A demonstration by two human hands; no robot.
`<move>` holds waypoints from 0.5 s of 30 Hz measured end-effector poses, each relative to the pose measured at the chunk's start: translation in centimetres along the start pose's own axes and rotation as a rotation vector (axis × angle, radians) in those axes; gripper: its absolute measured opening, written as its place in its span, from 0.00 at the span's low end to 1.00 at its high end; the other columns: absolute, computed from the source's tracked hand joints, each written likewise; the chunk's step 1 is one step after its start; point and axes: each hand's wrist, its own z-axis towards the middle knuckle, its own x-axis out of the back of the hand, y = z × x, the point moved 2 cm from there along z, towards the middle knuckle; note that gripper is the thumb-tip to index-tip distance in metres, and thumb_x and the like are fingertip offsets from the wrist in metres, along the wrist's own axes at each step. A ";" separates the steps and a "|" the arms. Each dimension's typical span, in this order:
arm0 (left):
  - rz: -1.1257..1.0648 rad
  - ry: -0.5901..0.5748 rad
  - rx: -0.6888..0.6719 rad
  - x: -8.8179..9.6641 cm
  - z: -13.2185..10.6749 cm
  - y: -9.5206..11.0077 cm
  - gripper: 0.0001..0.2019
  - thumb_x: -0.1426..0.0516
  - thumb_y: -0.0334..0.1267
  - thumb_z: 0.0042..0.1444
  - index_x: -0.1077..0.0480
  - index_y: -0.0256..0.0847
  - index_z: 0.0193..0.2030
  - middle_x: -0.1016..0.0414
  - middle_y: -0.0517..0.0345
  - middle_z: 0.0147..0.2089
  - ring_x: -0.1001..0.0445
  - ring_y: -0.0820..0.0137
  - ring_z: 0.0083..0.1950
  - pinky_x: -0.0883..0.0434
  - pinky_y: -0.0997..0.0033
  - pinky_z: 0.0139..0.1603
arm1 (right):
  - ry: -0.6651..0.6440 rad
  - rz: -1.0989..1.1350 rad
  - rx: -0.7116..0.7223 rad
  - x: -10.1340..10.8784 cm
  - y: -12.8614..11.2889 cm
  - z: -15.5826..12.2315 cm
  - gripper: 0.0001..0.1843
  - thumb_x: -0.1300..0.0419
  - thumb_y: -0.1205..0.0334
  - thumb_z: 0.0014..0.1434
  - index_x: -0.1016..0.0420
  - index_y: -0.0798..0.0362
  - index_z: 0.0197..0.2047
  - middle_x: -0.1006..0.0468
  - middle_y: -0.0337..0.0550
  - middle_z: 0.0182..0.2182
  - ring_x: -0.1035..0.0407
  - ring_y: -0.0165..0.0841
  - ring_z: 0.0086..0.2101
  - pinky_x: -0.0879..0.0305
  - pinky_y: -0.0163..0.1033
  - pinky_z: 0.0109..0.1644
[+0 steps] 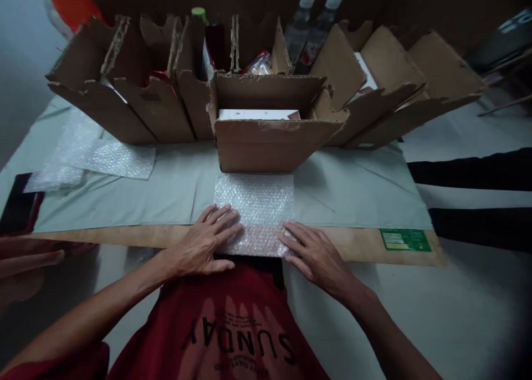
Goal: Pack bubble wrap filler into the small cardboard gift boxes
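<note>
A sheet of bubble wrap (254, 205) lies flat at the near edge of the work surface, in front of an open cardboard box (257, 144). My left hand (203, 242) rests flat on the sheet's near left corner with its fingers spread. My right hand (313, 252) lies flat on the near right corner, fingers stretched out. Inside the box sits a white flat package (257, 114). Neither hand holds anything.
Several open cardboard boxes (137, 86) stand in a row at the back, with two plastic bottles (310, 28) behind them. More bubble wrap (95, 155) lies at the left on the pale cloth (357, 186). A green label (405, 240) marks the board's right corner. Another person's hand (25, 258) shows at far left.
</note>
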 end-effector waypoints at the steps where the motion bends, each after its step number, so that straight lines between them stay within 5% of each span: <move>1: 0.002 -0.016 -0.005 -0.1 -0.6 0.2 0.41 0.41 0.61 0.60 0.43 0.40 0.73 0.44 0.39 0.76 0.51 0.43 0.78 0.54 0.37 0.76 | 0.015 -0.002 0.016 0.0 0.1 0.0 0.20 0.39 0.68 0.64 0.25 0.51 0.59 0.27 0.55 0.63 0.32 0.48 0.62 0.29 0.55 0.57; 5: 0.008 -0.008 -0.012 -0.9 -2.0 0.5 0.36 0.41 0.51 0.62 0.42 0.40 0.73 0.42 0.40 0.76 0.48 0.44 0.77 0.51 0.36 0.75 | 0.124 0.046 0.032 0.6 -0.1 -0.1 0.15 0.44 0.70 0.67 0.22 0.51 0.54 0.21 0.52 0.57 0.27 0.46 0.57 0.27 0.53 0.55; 9: -0.130 0.178 -0.012 -0.7 -2.1 0.4 0.23 0.43 0.39 0.63 0.32 0.41 0.65 0.28 0.44 0.67 0.36 0.50 0.72 0.43 0.40 0.72 | 0.207 0.244 -0.047 1.7 -0.6 0.2 0.15 0.46 0.68 0.69 0.22 0.49 0.54 0.15 0.47 0.48 0.21 0.39 0.48 0.26 0.49 0.53; 12: -0.317 0.314 0.129 0.3 -1.9 0.3 0.14 0.47 0.31 0.64 0.25 0.43 0.53 0.17 0.51 0.51 0.22 0.60 0.57 0.28 0.53 0.60 | 0.245 0.386 -0.194 2.4 -0.5 0.5 0.15 0.42 0.62 0.68 0.23 0.49 0.56 0.15 0.45 0.44 0.21 0.39 0.44 0.24 0.47 0.51; 15: -0.466 0.319 0.360 1.3 -1.1 0.1 0.10 0.47 0.35 0.65 0.24 0.41 0.43 0.17 0.55 0.39 0.20 0.67 0.40 0.25 0.67 0.41 | 0.257 0.474 -0.339 2.4 -0.1 0.6 0.23 0.38 0.57 0.64 0.26 0.49 0.61 0.16 0.46 0.46 0.22 0.39 0.44 0.24 0.45 0.50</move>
